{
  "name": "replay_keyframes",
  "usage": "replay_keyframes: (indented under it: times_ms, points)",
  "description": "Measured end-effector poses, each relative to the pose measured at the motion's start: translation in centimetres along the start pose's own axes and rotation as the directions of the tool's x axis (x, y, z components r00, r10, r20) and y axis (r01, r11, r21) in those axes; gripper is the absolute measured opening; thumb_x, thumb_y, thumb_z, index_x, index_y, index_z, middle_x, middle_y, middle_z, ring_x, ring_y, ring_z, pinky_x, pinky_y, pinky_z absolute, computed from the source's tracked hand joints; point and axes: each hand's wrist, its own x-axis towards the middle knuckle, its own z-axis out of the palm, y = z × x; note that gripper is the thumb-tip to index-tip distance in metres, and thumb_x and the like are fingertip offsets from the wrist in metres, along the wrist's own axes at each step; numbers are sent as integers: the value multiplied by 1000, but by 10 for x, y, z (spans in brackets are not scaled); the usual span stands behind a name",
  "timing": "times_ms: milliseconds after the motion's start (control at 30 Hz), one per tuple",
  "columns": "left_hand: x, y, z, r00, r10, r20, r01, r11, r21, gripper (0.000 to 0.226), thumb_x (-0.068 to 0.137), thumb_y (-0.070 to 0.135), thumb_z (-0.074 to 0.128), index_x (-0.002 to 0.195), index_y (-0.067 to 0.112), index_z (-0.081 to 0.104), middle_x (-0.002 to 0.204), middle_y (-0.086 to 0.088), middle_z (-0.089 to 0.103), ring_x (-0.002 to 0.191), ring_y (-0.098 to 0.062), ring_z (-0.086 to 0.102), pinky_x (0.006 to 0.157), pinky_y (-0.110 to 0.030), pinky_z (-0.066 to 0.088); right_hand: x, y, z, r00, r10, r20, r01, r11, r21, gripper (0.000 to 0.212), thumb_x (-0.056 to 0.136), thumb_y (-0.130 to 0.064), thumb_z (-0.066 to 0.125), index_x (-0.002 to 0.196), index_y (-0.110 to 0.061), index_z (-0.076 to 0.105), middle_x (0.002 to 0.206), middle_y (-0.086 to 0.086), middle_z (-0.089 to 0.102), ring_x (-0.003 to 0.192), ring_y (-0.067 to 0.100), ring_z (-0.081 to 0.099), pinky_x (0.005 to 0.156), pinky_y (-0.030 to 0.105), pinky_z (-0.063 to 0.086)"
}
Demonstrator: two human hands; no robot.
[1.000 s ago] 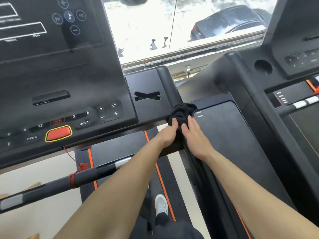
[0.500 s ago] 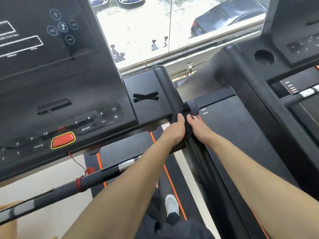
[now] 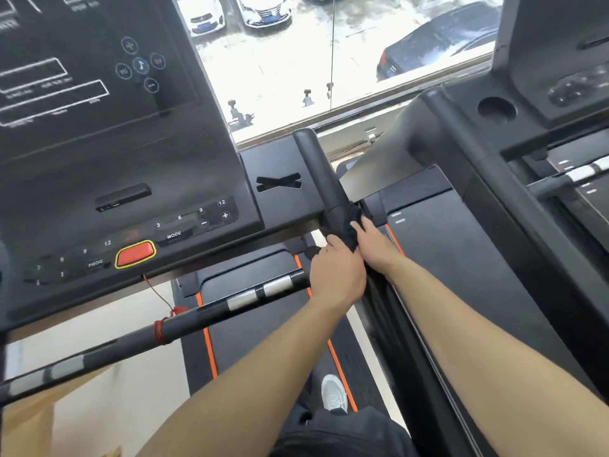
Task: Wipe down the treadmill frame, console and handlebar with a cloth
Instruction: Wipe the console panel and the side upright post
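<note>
A black cloth [image 3: 348,225] is wrapped round the treadmill's right side rail [image 3: 318,166], just below the console's right wing. My left hand [image 3: 336,268] grips the rail and the cloth from the left. My right hand [image 3: 374,242] presses the cloth against the rail from the right. The black console [image 3: 108,166] with its buttons and a red stop button [image 3: 135,253] fills the upper left. The front handlebar [image 3: 184,319] with silver sensor bands runs from lower left up to my left hand.
A second treadmill [image 3: 527,179] stands close on the right, its rail parallel to mine. A window [image 3: 329,61] ahead looks down on parked cars. A red safety cord [image 3: 161,324] is tied to the handlebar. My shoe [image 3: 334,392] rests on the belt below.
Both hands with the cloth have slid down the side rail toward me, exposing more of the rail's upper part. The view has tilted up slightly.
</note>
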Motion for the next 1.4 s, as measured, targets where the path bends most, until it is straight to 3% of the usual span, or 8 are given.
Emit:
replay_keyframes:
  times_ms: [133,233,367,500,633,733,933,1400]
  points:
    - [-45,3,16,995,96,-39,-98,994,-51,59,96,29,27,144,-4,36,144,-24,47,130,-39,45,106,-44,38,-42,39,-3,995,-94,23,95,994,-46,44,108,-24,36,151,-30,37,145,-4,52,133,17,46,90,16,27]
    - [-69,5,29,992,-16,123,51,958,-283,59,104,39,34,155,12,21,158,-14,33,132,-38,47,105,-45,39,-71,69,-5,997,-76,18,76,996,37,39,109,-29,36,147,-33,42,132,-13,54,120,6,48,88,14,28]
    - [-53,-10,51,931,-204,302,347,750,-563,56,103,51,28,148,22,42,140,-12,57,127,-32,52,104,-38,39,-71,77,-2,999,4,34,-7,996,86,40,108,-36,33,145,-26,44,136,-10,52,119,6,47,91,19,29]
    - [-23,-31,91,847,-221,484,532,383,-755,107,66,96,42,145,24,51,137,1,61,128,-19,55,112,-37,38,-52,61,6,993,105,-48,-110,986,-123,52,103,-49,29,141,-18,45,140,10,56,124,29,53,88,35,36]
    - [-16,-23,78,851,-207,483,520,202,-830,57,99,63,33,114,21,68,107,3,71,98,-10,66,79,-21,51,-72,58,28,982,-12,-186,-53,939,-340,60,103,-46,34,154,-14,25,153,13,39,134,35,45,102,44,37]
    - [-23,-17,70,879,-214,426,475,310,-823,49,106,52,27,118,20,63,104,7,66,95,-6,60,68,-9,46,-68,57,24,981,-24,-193,-29,963,-268,53,101,-49,34,145,-19,37,145,11,48,129,35,49,98,44,38]
    - [-49,0,64,881,-230,413,466,573,-675,69,104,56,21,158,13,17,157,-1,35,144,-24,34,105,-31,27,-21,51,1,999,33,22,-35,990,136,49,107,-44,30,111,-11,66,116,6,68,113,24,61,93,36,44]
    - [-99,7,92,923,-239,302,379,707,-598,67,99,62,21,137,13,46,134,-12,57,126,-32,53,106,-45,39,-129,109,-3,993,116,-27,-119,977,-177,47,104,-51,26,128,-16,46,134,18,58,121,38,54,82,38,34]
